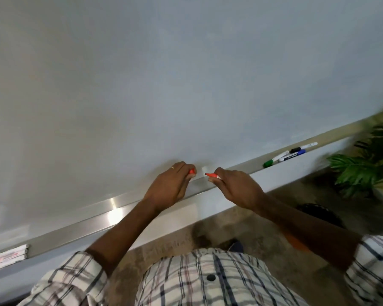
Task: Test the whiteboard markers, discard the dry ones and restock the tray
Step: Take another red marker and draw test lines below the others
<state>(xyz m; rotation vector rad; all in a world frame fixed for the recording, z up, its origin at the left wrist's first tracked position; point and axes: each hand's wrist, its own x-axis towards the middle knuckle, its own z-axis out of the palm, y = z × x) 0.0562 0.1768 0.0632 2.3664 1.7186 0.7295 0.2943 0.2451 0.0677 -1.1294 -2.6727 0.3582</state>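
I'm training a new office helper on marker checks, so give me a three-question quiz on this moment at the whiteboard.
1. True or false: the red marker in the right hand has its cap on.
2. Multiple choice: what does the left hand pinch? A) a red cap B) an eraser C) a green marker
3. Fill in: the three loose markers lying on the tray off to the right have green, black and ___ caps.

Key: 1 false, its tip is bare. 2 A. 3 blue.
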